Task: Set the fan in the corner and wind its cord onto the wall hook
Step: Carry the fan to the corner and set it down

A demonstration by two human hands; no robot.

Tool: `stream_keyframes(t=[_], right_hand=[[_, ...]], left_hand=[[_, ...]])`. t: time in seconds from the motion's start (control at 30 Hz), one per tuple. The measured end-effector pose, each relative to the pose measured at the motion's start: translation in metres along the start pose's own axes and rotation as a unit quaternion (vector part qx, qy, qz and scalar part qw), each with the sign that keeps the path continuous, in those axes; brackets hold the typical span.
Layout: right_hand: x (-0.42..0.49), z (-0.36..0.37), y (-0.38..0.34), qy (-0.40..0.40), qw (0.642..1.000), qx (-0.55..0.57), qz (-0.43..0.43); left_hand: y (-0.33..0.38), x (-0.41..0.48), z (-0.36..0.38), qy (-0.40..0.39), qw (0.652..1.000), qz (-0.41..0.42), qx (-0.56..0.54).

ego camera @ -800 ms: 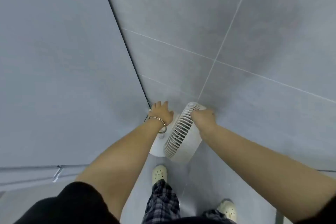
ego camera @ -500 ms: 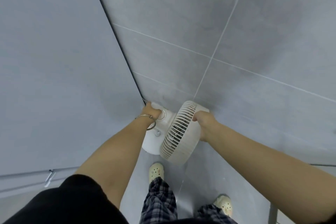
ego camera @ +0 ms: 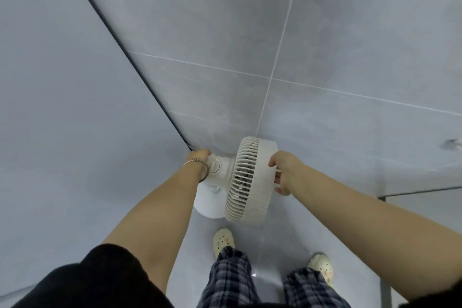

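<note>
Here left hand (ego camera: 199,157) and right hand (ego camera: 283,173) grip the fan (ego camera: 246,180) (white).

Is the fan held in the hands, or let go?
Held. The right hand pinches the grille rim of the fan, and the left hand curls round its rear housing.

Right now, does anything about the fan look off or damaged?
Nothing looks damaged. The fan, gripped by the left hand at its neck and the right hand on its grille rim, shows no cord.
</note>
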State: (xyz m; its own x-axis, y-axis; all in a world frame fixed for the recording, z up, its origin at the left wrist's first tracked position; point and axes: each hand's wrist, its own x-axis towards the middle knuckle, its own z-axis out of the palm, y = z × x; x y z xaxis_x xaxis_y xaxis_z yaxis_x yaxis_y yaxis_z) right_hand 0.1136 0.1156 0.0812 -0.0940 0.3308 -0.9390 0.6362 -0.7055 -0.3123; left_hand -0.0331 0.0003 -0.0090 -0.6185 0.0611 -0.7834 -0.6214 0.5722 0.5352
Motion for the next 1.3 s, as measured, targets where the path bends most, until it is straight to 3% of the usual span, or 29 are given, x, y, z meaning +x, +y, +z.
stream_keyframes(t=[0.27, 0.77, 0.97, 1.3], right_hand=[[-0.004, -0.038, -0.017, 0.007, 1.0, -0.003, -0.023], [-0.028, -0.223, 0.012, 0.08, 0.992, 0.035, -0.093], [-0.021, -0.307, 0.063, 0.134, 0.979, 0.143, -0.059], [-0.019, -0.43, 0.154, 0.199, 0.936, 0.29, -0.002]], left_hand=[[0.001, -0.022, 0.024, -0.018, 0.999, -0.045, 0.001], [0.004, -0.121, 0.185, -0.079, 0.986, -0.02, 0.143], [-0.015, -0.167, 0.276, -0.152, 0.959, 0.015, 0.238], [-0.057, -0.241, 0.419, -0.25, 0.886, 0.05, 0.388]])
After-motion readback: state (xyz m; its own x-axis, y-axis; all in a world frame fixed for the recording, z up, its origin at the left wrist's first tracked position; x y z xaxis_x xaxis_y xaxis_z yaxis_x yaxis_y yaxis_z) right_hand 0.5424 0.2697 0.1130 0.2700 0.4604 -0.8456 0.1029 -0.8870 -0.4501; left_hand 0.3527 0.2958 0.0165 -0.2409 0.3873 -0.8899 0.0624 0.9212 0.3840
